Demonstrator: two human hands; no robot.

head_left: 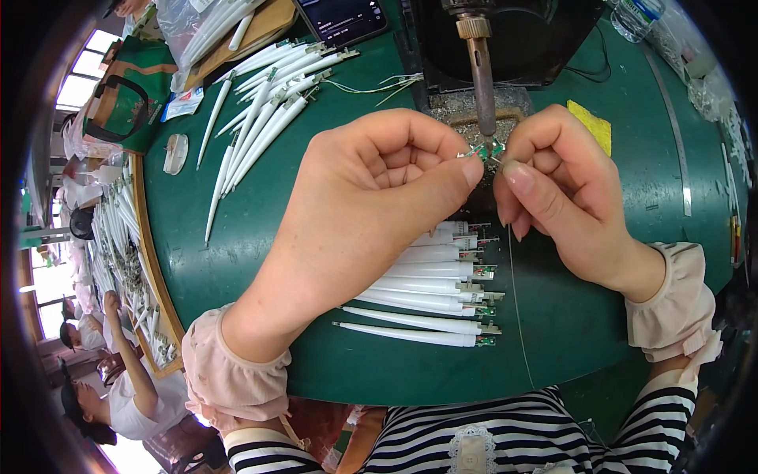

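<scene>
My left hand (367,186) is closed, pinching a small green circuit board (476,149) between thumb and forefinger. Right above the board is the tip of an upright soldering iron (482,83); I cannot tell whether they touch. My right hand (568,186) is closed too, thumb against forefinger close by the board's other side. A thin pale wire (516,304) runs down from beneath the right fingers to the table's near edge. Under my left wrist lies a row of tapered white plastic sticks (430,271), small green boards at their right ends.
More white sticks (264,118) lie piled at the left back. Behind the iron stands a black box-like frame (545,47); a phone (343,20) lies beside it. A yellow sponge (591,129) and a metal ruler (673,142) are on the right. Co-workers (142,395) sit at far left.
</scene>
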